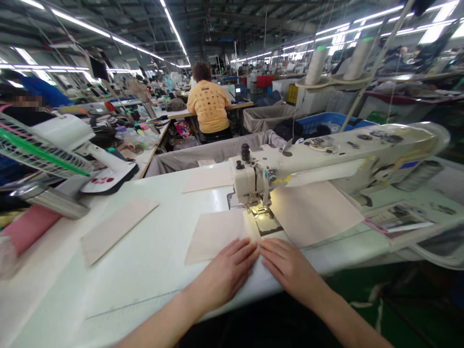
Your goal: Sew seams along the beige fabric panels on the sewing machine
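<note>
My left hand lies over the near right part of a pale pink fabric panel, fingers pressed together at its edge, thumb hidden. Meeting it fingertip to fingertip, my right hand is closed at the panel's near right corner; its thumb is out of sight. Just beyond the fingertips stands the sewing machine head, with a lit metal needle plate below it. The panel's right edge runs up to the presser foot. A larger pale panel lies under the machine arm.
More pale panels rest on the table, one at the left and one behind the machine head. At the left stand a fan and a steel flask. A small tray sits at the right. Ahead, a person sits facing away.
</note>
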Tool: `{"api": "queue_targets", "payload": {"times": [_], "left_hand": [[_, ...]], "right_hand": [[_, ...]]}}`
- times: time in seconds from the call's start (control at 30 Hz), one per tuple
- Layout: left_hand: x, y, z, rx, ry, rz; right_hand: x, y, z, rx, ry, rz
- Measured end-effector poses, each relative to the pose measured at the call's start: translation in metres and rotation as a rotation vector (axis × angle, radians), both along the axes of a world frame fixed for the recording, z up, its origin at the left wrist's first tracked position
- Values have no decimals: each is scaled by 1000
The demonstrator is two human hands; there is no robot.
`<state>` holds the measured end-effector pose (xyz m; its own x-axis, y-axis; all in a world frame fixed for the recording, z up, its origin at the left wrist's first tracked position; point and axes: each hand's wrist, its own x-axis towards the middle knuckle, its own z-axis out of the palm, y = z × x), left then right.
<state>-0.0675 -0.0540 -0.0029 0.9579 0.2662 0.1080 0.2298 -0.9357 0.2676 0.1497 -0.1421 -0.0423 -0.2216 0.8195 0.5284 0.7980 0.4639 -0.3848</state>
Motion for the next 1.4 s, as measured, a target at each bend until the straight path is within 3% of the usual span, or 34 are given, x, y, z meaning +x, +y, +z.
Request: {"api": "queue_targets", "payload": {"times": [0.4, 0.47, 0.63, 0.7, 0.97, 1.1, 1.23, 1.4], "left_hand": [[12, 64, 4, -13, -34, 4], [13, 74, 4, -13, -50, 2], [18, 98, 4, -13, -67, 1], [19, 105, 5, -20, -70, -4], [22, 108, 8, -5, -51, -5], [20, 100, -1, 66, -19, 120], [19, 93, -8, 95, 26, 234], [18, 110, -7, 104, 3, 251]], "right_hand": [[0, 61, 16, -72, -44, -17], [4, 60, 23, -78, -112, -96], [25, 48, 37, -85, -176, -503], [33, 46, 37, -95, -178, -570], [40, 51, 38, -195, -118, -531], [46, 50, 39, -219, 22, -549], [48, 48, 34, -113, -87, -543], [47, 52, 32, -156, -83, -544]]}}
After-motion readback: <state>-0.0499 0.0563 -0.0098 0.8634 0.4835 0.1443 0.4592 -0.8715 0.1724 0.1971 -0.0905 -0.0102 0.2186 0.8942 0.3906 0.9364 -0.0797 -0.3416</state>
